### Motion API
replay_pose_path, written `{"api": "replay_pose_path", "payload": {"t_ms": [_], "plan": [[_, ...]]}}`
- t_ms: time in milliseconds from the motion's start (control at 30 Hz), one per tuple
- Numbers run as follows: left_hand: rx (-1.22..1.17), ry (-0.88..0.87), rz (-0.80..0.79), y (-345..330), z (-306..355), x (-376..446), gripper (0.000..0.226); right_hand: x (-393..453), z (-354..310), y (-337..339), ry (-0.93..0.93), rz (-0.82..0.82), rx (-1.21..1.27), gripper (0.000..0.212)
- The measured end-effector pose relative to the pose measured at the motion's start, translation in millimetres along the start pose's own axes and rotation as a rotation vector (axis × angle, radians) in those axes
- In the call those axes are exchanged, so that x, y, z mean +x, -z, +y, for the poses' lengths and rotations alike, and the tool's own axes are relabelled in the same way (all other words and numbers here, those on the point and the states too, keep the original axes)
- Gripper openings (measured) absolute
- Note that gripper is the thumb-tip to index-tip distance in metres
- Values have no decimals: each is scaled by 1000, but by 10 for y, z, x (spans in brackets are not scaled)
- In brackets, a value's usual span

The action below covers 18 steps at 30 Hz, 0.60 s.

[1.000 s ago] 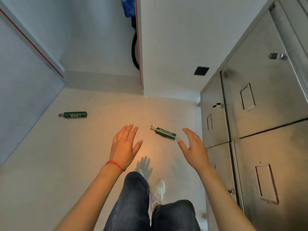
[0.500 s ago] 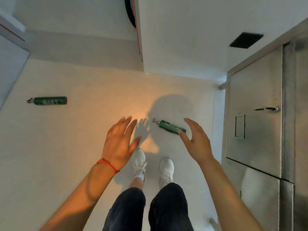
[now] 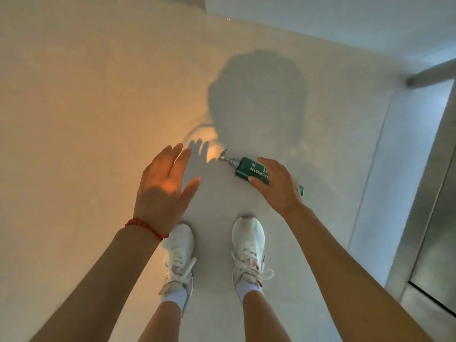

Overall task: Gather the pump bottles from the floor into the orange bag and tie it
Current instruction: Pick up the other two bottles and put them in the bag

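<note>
A dark green pump bottle with a silver pump head lies on its side on the pale floor, just ahead of my feet. My right hand arches over its middle, with the thumb on the near side and the fingers over the far side. The fingers are spread rather than closed, and whether they touch the bottle is unclear. The bottle's base end pokes out to the right of the hand. My left hand, with a red string bracelet on the wrist, hovers flat and empty to the left of the bottle. No orange bag is in view.
My two white sneakers stand close below the bottle. A white wall rises behind, and a metal cabinet stands along the right edge. My shadow falls across the floor around the bottle.
The view has dropped much closer to the floor. My right hand has come down over the near bottle. The second green bottle at the left has left the view.
</note>
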<state>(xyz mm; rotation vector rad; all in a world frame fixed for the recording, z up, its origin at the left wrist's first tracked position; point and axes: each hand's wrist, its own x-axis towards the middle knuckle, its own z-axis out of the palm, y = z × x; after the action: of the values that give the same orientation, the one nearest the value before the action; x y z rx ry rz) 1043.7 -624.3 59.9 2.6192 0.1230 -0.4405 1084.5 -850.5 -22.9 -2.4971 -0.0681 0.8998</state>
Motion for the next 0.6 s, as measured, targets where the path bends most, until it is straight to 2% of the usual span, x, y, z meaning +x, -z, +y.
{"api": "replay_pose_path", "payload": {"t_ms": [167, 300, 367, 433, 533, 600], "plan": [[-31, 104, -83, -663, -301, 82, 52, 441, 360, -577, 73, -103, -202, 57], [-45, 125, -110, -850, -400, 35, 60, 635, 441, -717, 59, -115, -166, 63], [-54, 147, -110, -831, -440, 20, 60, 649, 386, -714, 30, -105, -39, 62], [-61, 171, -102, -725, -468, -3, 60, 584, 219, -628, -37, -60, 196, 56], [-49, 183, -78, -417, -440, -82, 57, 375, -190, -340, -76, -47, 522, 29], [-55, 201, -45, -114, -362, -138, 52, 187, -518, -71, -69, -51, 641, 23]]}}
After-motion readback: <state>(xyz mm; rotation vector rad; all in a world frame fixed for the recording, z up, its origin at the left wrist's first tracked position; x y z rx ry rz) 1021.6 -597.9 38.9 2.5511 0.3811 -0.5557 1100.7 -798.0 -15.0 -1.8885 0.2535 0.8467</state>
